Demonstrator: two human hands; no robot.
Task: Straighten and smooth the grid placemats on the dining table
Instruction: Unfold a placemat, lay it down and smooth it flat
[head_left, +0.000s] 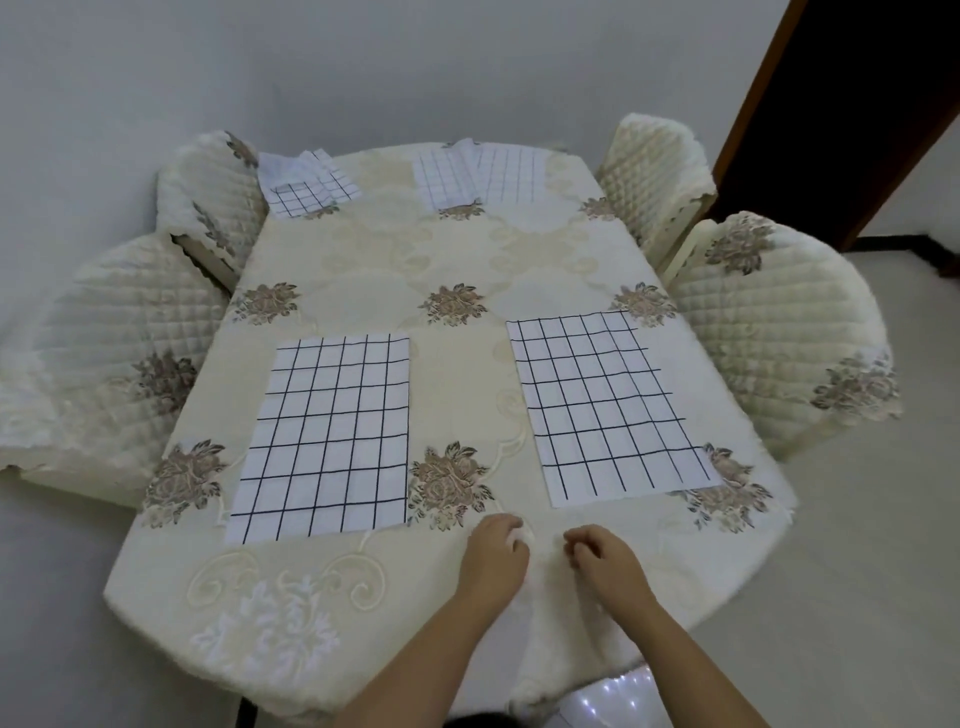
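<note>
Four grid placemats are lying on the surface (447, 374). The near left placemat (324, 436) is sitting flat and fairly square to the edge, and the near right placemat (608, 405) is lying flat too but skewed, its far end turning toward the middle. The far left placemat (306, 187) is folded over on itself at the back corner, and the far right placemat (478, 174) is lying rumpled with one half lapping the other, so those two are likely still waiting to be smoothed. The left hand (496, 545) is curling at the near edge, pinching a bit of the tablecloth (291, 587). The right hand (597, 551) is curling just beside it, but whether it is gripping the cloth cannot be told. A fold is running down between them, so they are probably tugging the cloth flat first. Quilted chairs (774, 322) are crowding both sides, which may be hindering the reach to the far mats, and a dark doorway (857, 93) is showing at the right.
</note>
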